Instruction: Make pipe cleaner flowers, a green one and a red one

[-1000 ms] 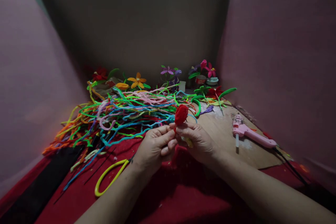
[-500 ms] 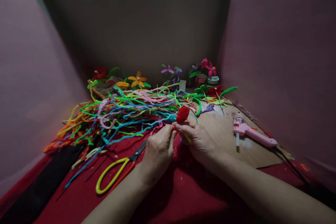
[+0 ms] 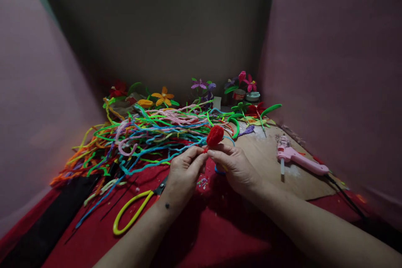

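A fuzzy red petal piece (image 3: pixel 215 136) stands upright between my two hands, its narrow base pinched at the fingertips. My left hand (image 3: pixel 186 171) grips that base from the left, thumb and fingers together. From the right, my right hand (image 3: pixel 235 165) pinches the same base, and its curled fingers partly hide something yellow. Scissors with a yellow handle (image 3: pixel 133 211) lie under my left wrist, their blades mostly covered. A heap of colourful pipe cleaners (image 3: pixel 169 127) spreads just beyond my left hand.
On a brown board (image 3: pixel 266 159) at the right lies a pink glue gun (image 3: pixel 304 162) with its cord trailing right. Fuzzy flowers, an orange one (image 3: pixel 162 97) among them, stand at the back near a small jar (image 3: pixel 252 96). A black strip (image 3: pixel 59 217) lies at the left.
The red piece has tilted and shifted slightly left. My left hand has turned, its thumb now showing along the base, and has moved a little left, covering more of the scissors.
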`<state>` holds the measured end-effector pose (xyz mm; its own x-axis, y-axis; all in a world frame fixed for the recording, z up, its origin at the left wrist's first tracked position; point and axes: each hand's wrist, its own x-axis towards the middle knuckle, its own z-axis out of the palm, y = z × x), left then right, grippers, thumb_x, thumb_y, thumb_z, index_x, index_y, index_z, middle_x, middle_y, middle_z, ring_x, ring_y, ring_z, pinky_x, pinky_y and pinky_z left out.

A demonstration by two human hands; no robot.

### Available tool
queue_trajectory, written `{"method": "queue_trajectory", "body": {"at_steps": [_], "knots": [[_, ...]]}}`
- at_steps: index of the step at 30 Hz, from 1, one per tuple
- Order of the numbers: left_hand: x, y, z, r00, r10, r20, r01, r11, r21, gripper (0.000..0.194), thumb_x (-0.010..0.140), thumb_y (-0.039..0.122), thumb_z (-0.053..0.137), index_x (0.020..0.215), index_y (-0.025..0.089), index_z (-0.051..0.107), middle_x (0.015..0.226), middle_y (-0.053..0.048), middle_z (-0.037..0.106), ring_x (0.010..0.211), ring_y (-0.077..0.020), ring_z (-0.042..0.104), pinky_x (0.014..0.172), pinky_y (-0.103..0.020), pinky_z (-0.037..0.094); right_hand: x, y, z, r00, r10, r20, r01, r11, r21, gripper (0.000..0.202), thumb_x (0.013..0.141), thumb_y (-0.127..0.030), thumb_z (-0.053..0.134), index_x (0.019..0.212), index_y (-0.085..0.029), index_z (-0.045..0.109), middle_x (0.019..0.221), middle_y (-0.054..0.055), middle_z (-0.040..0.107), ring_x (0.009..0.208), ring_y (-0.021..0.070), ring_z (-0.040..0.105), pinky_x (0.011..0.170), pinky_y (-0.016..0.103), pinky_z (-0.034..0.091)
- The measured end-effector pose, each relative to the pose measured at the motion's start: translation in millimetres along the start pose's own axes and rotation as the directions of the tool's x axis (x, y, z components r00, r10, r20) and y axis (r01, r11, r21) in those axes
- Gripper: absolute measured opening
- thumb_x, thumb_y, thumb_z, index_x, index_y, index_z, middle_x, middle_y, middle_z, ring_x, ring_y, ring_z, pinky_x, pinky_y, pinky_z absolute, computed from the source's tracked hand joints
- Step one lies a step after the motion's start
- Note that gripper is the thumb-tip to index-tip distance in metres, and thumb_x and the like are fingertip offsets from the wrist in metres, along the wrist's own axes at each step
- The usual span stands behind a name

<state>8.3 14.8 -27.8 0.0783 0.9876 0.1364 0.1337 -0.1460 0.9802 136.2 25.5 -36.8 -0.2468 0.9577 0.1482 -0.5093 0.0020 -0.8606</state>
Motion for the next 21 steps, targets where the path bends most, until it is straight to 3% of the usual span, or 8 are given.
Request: {"method": "queue_trajectory", "body": {"at_steps": [7, 13, 17, 21], "knots": [[1.7, 6.0, -0.5, 0.979, -0.164, 0.119, 0.191, 0.940, -0.281, 0.020, 0.072, 0.030, 0.063, 0.066, 0.014, 0.053, 0.046, 0.007, 0.043, 0.036, -0.0008, 0.027, 0.037, -0.015, 0.018, 3.6, 5.5, -5.5, 0.999, 0.033, -0.037, -0.033, 0.999, 0.000, 0.008, 0.068, -0.025, 0.066, 0.074, -0.019, 0.068, 0.053, -0.007, 0.048, 0.044, 0.0057, 0.028, 0.046, 0.024, 0.019], [5.8, -2.6, -4.4, 0.906, -0.217, 0.363, 0.384, 0.784, -0.488, 0.020, 0.076, 0.031, 0.062, 0.070, 0.016, 0.050, 0.045, 0.009, 0.040, 0.031, 0.0004, 0.017, 0.031, -0.012, 0.017, 8.2, 13.4, -10.4, 0.991, 0.136, 0.003, -0.135, 0.988, 0.078, 0.017, 0.065, -0.030, 0.070, 0.074, -0.016, 0.067, 0.054, -0.004, 0.050, 0.045, 0.0061, 0.033, 0.046, 0.023, 0.019], [7.6, -4.4, -6.4, 0.842, -0.232, 0.487, 0.492, 0.699, -0.518, 0.018, 0.078, 0.031, 0.061, 0.073, 0.015, 0.053, 0.046, 0.010, 0.038, 0.031, 0.0005, 0.013, 0.028, -0.010, 0.019, 8.2, 12.4, -11.2, 0.989, 0.149, 0.016, -0.150, 0.987, 0.063, 0.019, 0.063, -0.031, 0.071, 0.062, -0.014, 0.063, 0.052, -0.004, 0.049, 0.045, 0.0057, 0.033, 0.044, 0.022, 0.018], [7.4, -1.9, -7.1, 0.837, -0.250, 0.487, 0.482, 0.757, -0.441, 0.022, 0.082, 0.033, 0.054, 0.071, 0.013, 0.055, 0.044, 0.007, 0.041, 0.029, -0.0006, 0.025, 0.027, -0.011, 0.025, 6.5, 11.8, -11.3, 0.995, 0.080, -0.055, -0.080, 0.997, 0.005, 0.019, 0.067, -0.032, 0.068, 0.066, -0.014, 0.063, 0.054, -0.003, 0.050, 0.046, 0.0063, 0.035, 0.044, 0.022, 0.020]]}}
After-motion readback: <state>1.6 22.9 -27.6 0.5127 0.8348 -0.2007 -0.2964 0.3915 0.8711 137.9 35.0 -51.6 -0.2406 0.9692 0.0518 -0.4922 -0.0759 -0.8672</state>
